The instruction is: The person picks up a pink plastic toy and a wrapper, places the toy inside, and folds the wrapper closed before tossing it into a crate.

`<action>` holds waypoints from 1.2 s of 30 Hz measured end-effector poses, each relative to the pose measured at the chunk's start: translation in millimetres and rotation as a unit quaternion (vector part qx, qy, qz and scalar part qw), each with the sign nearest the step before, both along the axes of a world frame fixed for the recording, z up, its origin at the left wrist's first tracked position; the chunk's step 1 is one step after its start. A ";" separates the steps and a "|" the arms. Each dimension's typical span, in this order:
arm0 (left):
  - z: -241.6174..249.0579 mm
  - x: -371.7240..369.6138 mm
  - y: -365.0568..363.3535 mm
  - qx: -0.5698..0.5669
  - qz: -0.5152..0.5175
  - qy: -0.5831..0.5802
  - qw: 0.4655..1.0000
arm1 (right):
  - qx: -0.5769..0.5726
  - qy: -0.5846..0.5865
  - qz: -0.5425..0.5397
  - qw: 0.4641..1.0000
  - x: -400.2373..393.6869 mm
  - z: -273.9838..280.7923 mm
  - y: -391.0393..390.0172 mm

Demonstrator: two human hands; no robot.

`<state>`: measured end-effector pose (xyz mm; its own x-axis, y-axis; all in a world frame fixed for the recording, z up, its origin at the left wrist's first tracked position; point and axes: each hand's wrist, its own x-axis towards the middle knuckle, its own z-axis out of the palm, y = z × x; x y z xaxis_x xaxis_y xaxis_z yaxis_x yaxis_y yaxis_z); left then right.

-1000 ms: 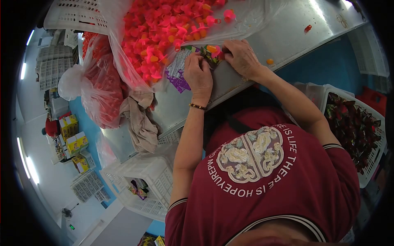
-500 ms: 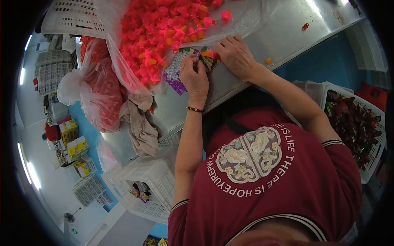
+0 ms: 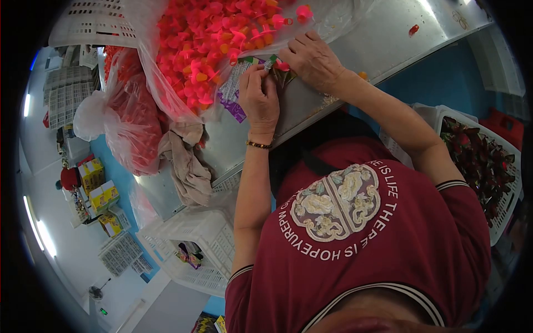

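Observation:
My left hand (image 3: 259, 100) is closed, pinching the upper edge of a small green and purple printed packet (image 3: 270, 62) between thumb and fingers. Flat on the metal table beneath it lie more of these packets (image 3: 233, 83), partly covered by the hand. My right hand (image 3: 315, 62) curls its fingers at the packet's mouth, around a pink pacifier-shaped piece (image 3: 282, 65); its lower part is hidden. Just beyond both hands spreads a large heap of pink and orange pacifier-shaped pieces (image 3: 194, 50) on clear plastic sheeting.
Left of the heap stand a tied bag (image 3: 133, 122) of red pieces and a beige cloth (image 3: 186, 166). A white crate (image 3: 205, 244) is below the table edge. At right, another crate (image 3: 502, 222) holds dark red packets. A small red piece (image 3: 413, 30) lies on the table.
My right hand has come slightly left, closer to my left hand. The piece's orange end, visible before, is now hidden at the packet. The whole view has shifted slightly.

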<state>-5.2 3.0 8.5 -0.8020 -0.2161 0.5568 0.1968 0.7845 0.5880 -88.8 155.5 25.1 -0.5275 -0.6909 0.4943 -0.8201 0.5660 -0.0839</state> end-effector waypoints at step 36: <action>10.6 3.7 -1.5 0.168 0.009 -0.013 0.986 | -0.174 -0.468 0.080 0.863 14.8 6.1 -6.5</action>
<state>-1.4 1.5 19.1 -0.8090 -0.3995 0.4311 0.1663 0.5479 0.8199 -74.0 148.9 31.2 -0.7200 -0.6873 0.0961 -0.3670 0.2596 -0.8933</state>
